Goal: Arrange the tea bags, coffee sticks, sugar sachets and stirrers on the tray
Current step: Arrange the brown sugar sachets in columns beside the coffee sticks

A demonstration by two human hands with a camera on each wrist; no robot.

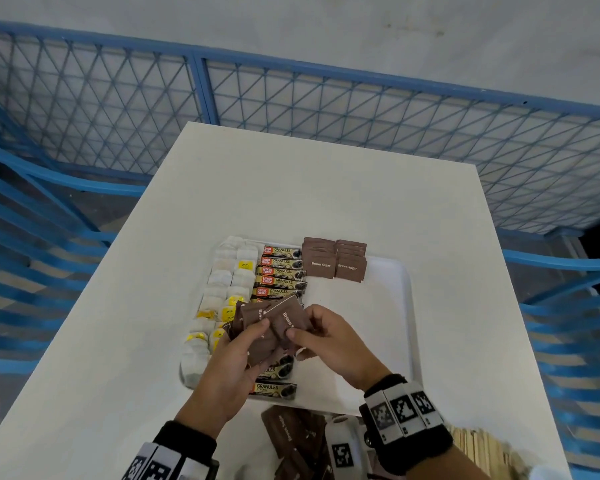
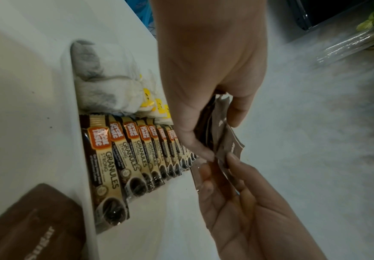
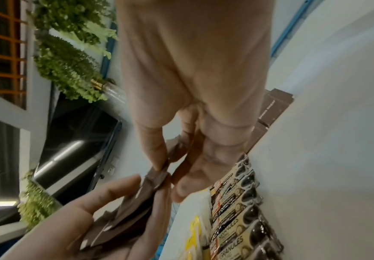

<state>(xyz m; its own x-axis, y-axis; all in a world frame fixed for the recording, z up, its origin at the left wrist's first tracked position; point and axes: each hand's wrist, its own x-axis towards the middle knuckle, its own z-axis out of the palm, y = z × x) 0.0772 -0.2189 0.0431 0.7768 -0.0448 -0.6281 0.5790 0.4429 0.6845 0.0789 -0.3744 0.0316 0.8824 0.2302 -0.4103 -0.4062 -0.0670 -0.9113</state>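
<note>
Centrally, above the near half of the white tray (image 1: 400, 306), both hands meet on a fanned bundle of brown sugar sachets (image 1: 274, 320). The left hand (image 1: 236, 362) cradles the bundle, fingers curled beneath and thumb pressed on top; the right hand (image 1: 329, 337) pinches the edge of the outermost sachet between thumb and forefinger, as the right wrist view confirms. Two short overlapping columns of laid sugar sachets (image 1: 333, 259) lie ahead of the hands, toward the tray's far edge and slightly to the right, their long sides running across the tray. The right hand is nearer to them, so the coming placement probably falls to it, reaching forward. Coffee sticks (image 1: 283, 271) fill the middle column and tea bags (image 1: 227, 282) the left. Loose sachets (image 1: 291, 434) and wooden stirrers (image 1: 478, 445) wait off the tray, near the wrists.
</note>
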